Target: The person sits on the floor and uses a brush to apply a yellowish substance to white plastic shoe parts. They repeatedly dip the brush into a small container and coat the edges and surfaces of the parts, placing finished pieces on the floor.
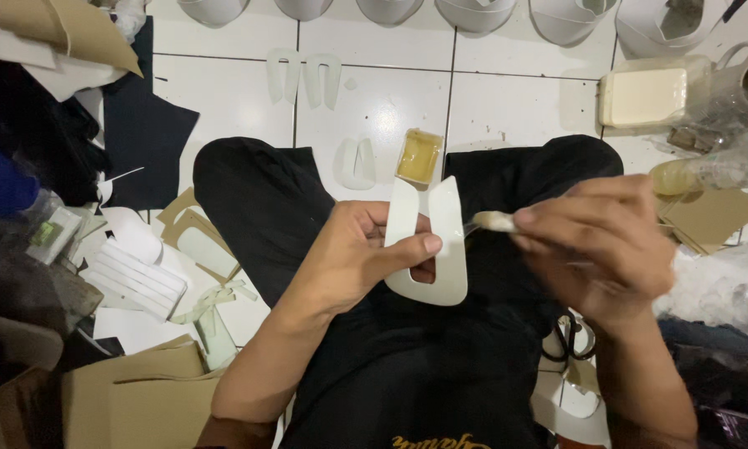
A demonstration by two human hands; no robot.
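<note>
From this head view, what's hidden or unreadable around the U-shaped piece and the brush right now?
- Brush: handle hidden inside the right hand; tip blurred.
- White U-shaped piece: part of its left arm covered by the left hand; glue coverage unreadable.
- Scissors: mostly behind the right forearm.
- Glue tray: fill level too small to judge.

The U-shaped white cutout point(428, 249) is a flat, pale piece with two long arms and a rounded closed end, held upright over the lap with its arms pointing away from the person and a thumb pressed across its middle. The small brush point(492, 221) has a cream-coated tip that lies against the outer edge of the right arm of the cutout, its handle hidden among fingers.
</note>
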